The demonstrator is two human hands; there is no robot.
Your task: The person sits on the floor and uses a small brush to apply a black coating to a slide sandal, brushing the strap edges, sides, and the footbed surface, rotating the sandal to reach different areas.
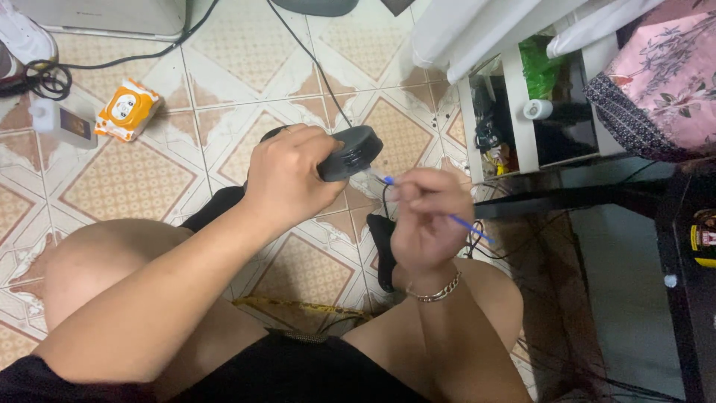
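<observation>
My left hand grips a black rounded device with a ridged circular end, held above my lap. My right hand pinches a thin blue stick between its fingers. The stick's tip points at the underside of the black device, close to it or touching. A chain bracelet sits on my right wrist. My bare knees fill the lower part of the view. A black cable runs from the device across the floor.
The tiled floor holds an orange-and-white wipes pack and a small white bottle at the left. A white shelf unit with clutter stands at right, beside pink floral fabric and a dark table edge.
</observation>
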